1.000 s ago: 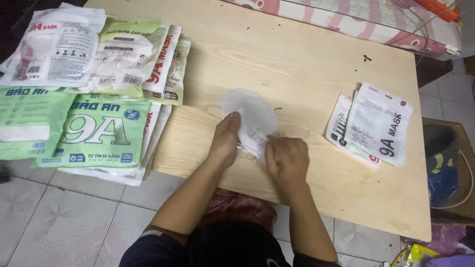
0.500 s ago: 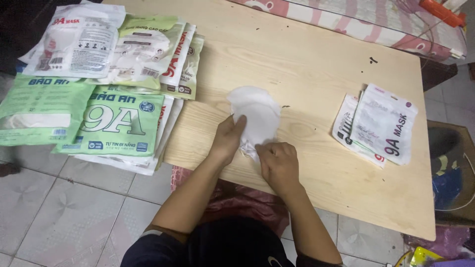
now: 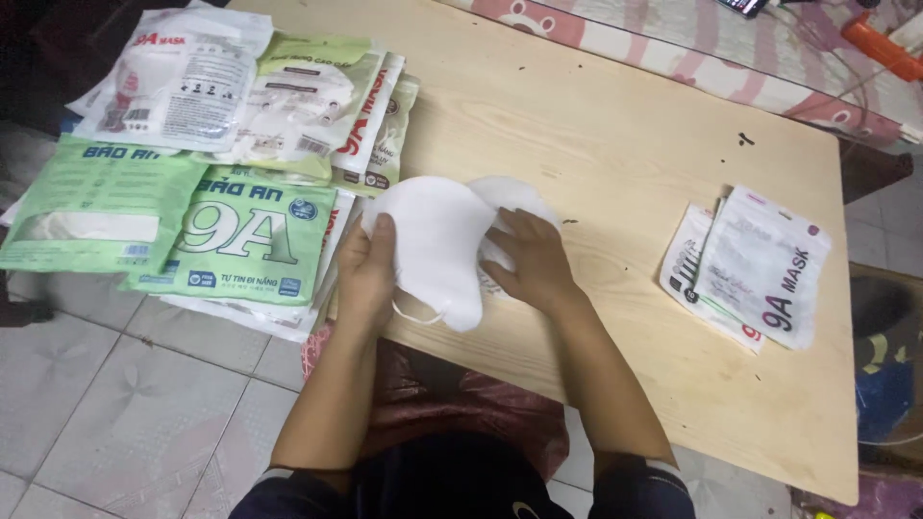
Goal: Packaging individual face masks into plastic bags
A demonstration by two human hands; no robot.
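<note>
A white face mask [image 3: 437, 245] is lifted off the light wooden table [image 3: 615, 135], near its front left part. My left hand [image 3: 367, 274] grips the mask's left edge, thumb on top. My right hand [image 3: 534, 261] holds its right side, over a second white mask [image 3: 514, 192] that lies flat beneath. A thin ear loop hangs below the held mask.
Green and white flat mask packets [image 3: 240, 240] are stacked in overlapping piles at the table's left end. A smaller pile of white packets [image 3: 760, 264] lies at the right. A patterned mattress edge [image 3: 673, 58] runs behind the table. Tiled floor lies below left.
Both hands have raised a mask from the table and shifted it left, toward the green packets. Earlier they pressed on the masks lying flat.
</note>
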